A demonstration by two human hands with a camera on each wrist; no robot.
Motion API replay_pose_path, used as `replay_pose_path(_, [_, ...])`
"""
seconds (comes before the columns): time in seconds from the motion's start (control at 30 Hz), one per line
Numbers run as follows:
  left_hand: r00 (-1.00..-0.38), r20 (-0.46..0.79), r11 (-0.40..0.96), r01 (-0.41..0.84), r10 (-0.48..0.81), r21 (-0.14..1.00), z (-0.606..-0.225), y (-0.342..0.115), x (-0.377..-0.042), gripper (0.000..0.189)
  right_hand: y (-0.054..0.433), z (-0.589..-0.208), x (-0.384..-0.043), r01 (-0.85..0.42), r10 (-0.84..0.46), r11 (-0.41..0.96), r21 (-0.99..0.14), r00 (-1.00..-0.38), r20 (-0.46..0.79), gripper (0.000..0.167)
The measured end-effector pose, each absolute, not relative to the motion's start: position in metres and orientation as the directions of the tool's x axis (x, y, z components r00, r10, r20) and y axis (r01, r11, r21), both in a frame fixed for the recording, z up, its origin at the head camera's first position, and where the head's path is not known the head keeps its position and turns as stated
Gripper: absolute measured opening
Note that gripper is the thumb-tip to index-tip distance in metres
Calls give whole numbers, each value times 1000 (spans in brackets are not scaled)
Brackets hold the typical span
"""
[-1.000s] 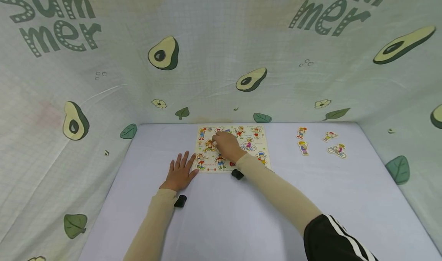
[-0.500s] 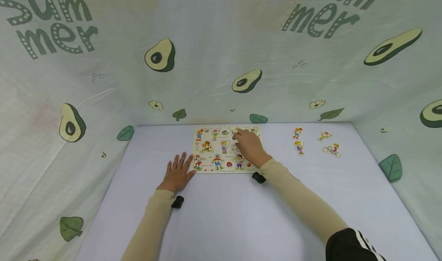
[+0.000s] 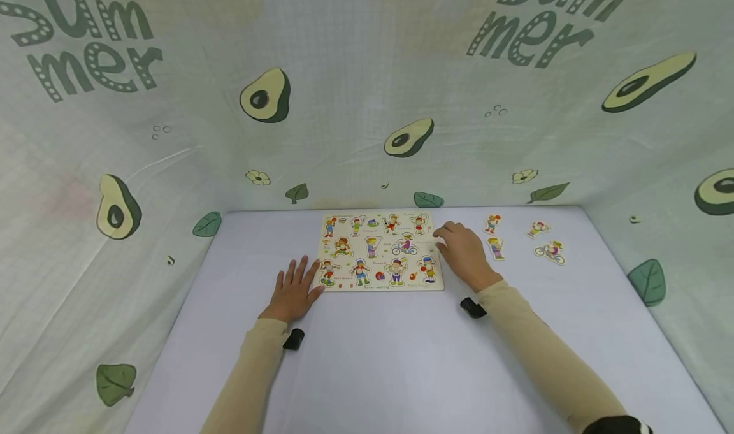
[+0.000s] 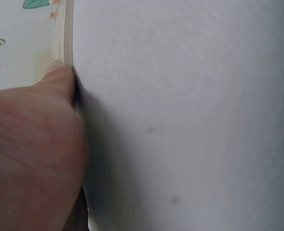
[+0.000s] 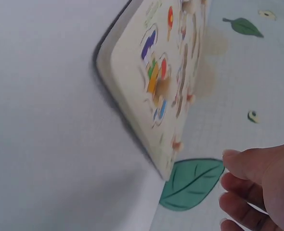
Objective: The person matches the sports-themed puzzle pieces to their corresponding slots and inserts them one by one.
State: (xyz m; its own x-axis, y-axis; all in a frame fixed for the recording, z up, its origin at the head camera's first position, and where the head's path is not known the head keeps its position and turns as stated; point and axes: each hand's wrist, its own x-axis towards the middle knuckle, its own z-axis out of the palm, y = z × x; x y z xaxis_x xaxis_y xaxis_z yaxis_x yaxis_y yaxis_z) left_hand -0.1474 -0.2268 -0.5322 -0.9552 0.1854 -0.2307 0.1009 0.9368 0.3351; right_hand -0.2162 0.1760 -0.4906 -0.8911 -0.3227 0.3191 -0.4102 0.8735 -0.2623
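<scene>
A pale puzzle board [image 3: 357,246] with colourful sports figures lies at the back middle of the white table. Against its left edge rests my left hand [image 3: 291,294], palm down with fingers straight and spread. In the left wrist view its thumb [image 4: 60,79] touches the board's edge. My right hand [image 3: 464,252] hovers by the board's right edge. The right wrist view shows its thumb and fingers [image 5: 240,185] loosely bent and apart, nothing between them. Right of this hand lie loose pieces: a cyclist [image 3: 550,252], a lying figure [image 3: 538,229] and two standing figures [image 3: 496,248].
A cloth printed with avocados [image 3: 266,96] and leaves [image 3: 429,199] hangs behind the table and at both sides. Small black devices [image 3: 294,339] sit at both wrists. White tabletop [image 3: 378,357] extends in front of the board.
My right hand has moved right, from over the board's middle to beyond its right edge, uncovering the figures beneath. The left hand stays at the left edge. The loose pieces lie as before.
</scene>
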Motion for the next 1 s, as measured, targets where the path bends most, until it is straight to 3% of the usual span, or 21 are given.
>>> replay_pose_path(0.5, [-956, -230, 943, 107, 185, 314, -543, -232, -150, 72, 261, -506, -211, -304, -183, 905, -297, -910, 372, 20])
replay_pose_path(1.0, [-953, -240, 944, 101, 182, 314, -530, -226, -147, 70, 291, -517, -211, -238, -158, 922, -305, -951, 264, 20])
